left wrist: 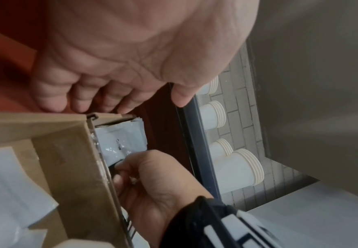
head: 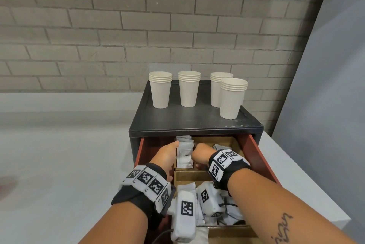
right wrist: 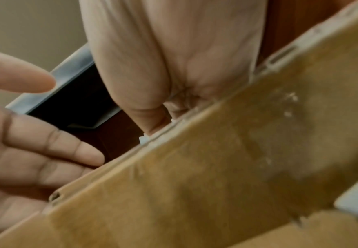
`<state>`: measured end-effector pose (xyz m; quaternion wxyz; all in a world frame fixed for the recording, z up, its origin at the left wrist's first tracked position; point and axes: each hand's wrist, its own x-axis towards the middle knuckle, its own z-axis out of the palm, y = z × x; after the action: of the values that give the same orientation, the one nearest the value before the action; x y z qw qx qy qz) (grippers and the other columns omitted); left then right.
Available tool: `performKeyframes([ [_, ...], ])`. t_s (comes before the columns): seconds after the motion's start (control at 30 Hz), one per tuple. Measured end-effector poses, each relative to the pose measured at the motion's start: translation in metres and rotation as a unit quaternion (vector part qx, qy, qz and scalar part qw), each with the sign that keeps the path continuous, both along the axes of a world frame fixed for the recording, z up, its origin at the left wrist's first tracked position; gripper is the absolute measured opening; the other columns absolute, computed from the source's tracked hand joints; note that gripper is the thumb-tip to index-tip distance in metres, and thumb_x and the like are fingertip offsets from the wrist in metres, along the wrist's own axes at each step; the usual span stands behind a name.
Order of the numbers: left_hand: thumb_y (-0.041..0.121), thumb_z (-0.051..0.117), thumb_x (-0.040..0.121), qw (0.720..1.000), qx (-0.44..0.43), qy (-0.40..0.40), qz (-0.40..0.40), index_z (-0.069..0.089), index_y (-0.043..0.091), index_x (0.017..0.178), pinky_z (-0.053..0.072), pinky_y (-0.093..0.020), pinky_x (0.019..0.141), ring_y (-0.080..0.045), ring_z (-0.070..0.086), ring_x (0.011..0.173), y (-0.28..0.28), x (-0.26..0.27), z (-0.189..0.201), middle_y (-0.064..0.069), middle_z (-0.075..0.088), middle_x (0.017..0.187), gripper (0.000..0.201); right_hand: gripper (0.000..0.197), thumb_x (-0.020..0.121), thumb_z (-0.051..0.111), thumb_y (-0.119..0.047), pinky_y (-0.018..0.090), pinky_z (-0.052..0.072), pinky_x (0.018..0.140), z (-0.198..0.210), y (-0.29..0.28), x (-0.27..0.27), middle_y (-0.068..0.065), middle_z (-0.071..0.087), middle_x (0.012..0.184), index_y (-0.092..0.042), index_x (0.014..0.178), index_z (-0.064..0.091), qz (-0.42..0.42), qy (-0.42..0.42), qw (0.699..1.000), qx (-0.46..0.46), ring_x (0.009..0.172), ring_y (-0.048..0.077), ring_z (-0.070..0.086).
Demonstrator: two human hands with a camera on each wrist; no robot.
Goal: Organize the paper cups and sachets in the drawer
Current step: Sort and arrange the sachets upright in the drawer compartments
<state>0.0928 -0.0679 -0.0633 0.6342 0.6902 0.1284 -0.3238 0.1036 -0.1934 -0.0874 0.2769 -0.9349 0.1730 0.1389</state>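
White sachets (head: 185, 155), glossy with small dark print, are stood upright in the rear-left cardboard compartment (head: 189, 172) of the open drawer (head: 256, 155). They are flanked by the left hand (head: 167, 155), fingers straight, and pinched by the right hand (head: 200, 154).

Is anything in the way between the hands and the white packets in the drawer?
Nothing visible. Both the left hand and the right hand already touch the upright sachets in the back-left cardboard compartment.
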Motion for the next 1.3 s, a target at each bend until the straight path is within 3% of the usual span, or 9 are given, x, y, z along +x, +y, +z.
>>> performKeyframes([
  [0.13,0.044,0.039,0.097,1.000,-0.004,-0.021,-0.006,0.030,0.012,0.145,0.025,-0.047,0.111,-0.032,0.032,0.137,0.000,0.003,-0.002,-0.011,0.035,0.149,0.059,0.029,0.096,0.044,-0.012,0.028,0.043,0.069,0.014,-0.012,-0.001,0.013,0.054,0.089,0.002,0.118,0.056,-0.010,-0.006,0.999,-0.052,0.089,0.023,0.049],
  [0.3,0.041,0.037,0.098,1.000,-0.019,-0.024,-0.006,0.040,0.011,0.137,0.034,-0.042,0.100,-0.030,0.046,0.121,0.000,-0.001,0.002,-0.011,0.046,0.140,0.049,0.030,0.096,0.043,-0.022,0.035,0.041,0.098,0.022,-0.030,-0.005,0.014,0.059,0.120,-0.005,0.116,0.059,-0.022,0.028,0.982,-0.186,0.114,0.028,0.055],
  [0.43,0.043,0.037,0.098,1.000,-0.009,-0.029,-0.006,0.037,0.013,0.139,0.031,-0.044,0.106,-0.032,0.040,0.130,-0.001,0.001,0.000,-0.010,0.043,0.143,0.051,0.043,0.093,0.052,-0.032,0.038,0.041,0.104,0.017,-0.037,-0.010,0.010,0.055,0.132,-0.004,0.127,0.053,0.035,0.101,0.972,-0.210,0.121,0.029,0.052],
  [0.57,0.043,0.039,0.098,0.999,-0.012,-0.029,-0.001,0.030,0.015,0.145,0.025,-0.048,0.111,-0.033,0.031,0.137,-0.001,0.003,-0.002,-0.010,0.034,0.150,0.056,0.070,0.092,0.051,-0.045,0.042,0.032,0.112,-0.005,-0.040,-0.005,0.014,0.025,0.154,-0.013,0.148,0.024,0.060,0.154,0.953,-0.253,0.138,0.033,0.032],
  [0.63,0.043,0.039,0.098,0.999,-0.015,-0.028,-0.001,0.028,0.015,0.147,0.024,-0.048,0.111,-0.033,0.029,0.139,0.000,0.004,-0.004,-0.010,0.031,0.152,0.057,0.073,0.090,0.055,-0.044,0.043,0.032,0.112,-0.011,-0.042,0.000,0.012,0.022,0.156,-0.019,0.149,0.021,0.069,0.153,0.944,-0.284,0.140,0.032,0.031],
  [0.73,0.044,0.038,0.098,1.000,-0.014,-0.024,-0.010,0.027,0.016,0.147,0.023,-0.047,0.112,-0.033,0.028,0.139,0.000,0.005,-0.005,-0.010,0.029,0.153,0.058,0.071,0.079,0.070,-0.041,0.041,0.044,0.102,-0.012,-0.045,0.003,0.008,0.048,0.141,-0.016,0.139,0.041,0.065,0.148,0.938,-0.306,0.126,0.029,0.049],
  [0.83,0.045,0.039,0.097,1.000,-0.013,-0.024,-0.015,0.028,0.017,0.147,0.023,-0.049,0.112,-0.032,0.027,0.140,0.000,0.005,-0.006,-0.009,0.029,0.153,0.059,0.079,0.070,0.077,-0.037,0.043,0.049,0.095,-0.019,-0.054,0.012,0.007,0.054,0.133,-0.019,0.138,0.041,0.066,0.148,0.935,-0.316,0.117,0.030,0.055],
  [1.03,0.042,0.044,0.095,0.999,-0.007,-0.036,-0.022,0.034,0.017,0.144,0.024,-0.050,0.111,-0.032,0.029,0.138,0.002,0.003,-0.004,-0.009,0.033,0.150,0.056,0.045,0.092,0.057,-0.019,0.038,0.039,0.105,0.006,-0.053,0.005,0.014,0.048,0.138,-0.003,0.133,0.048,0.031,0.197,0.932,-0.302,0.128,0.030,0.046],
  [1.3,0.038,0.044,0.096,0.998,-0.036,-0.059,0.005,0.039,0.014,0.141,0.025,-0.044,0.111,-0.031,0.029,0.138,0.002,-0.006,0.006,-0.010,0.033,0.150,0.051,0.042,0.093,0.054,-0.021,0.039,0.041,0.106,0.003,-0.074,-0.008,0.013,0.052,0.135,-0.006,0.132,0.049,-0.045,0.090,0.967,-0.236,0.123,0.029,0.051],
])
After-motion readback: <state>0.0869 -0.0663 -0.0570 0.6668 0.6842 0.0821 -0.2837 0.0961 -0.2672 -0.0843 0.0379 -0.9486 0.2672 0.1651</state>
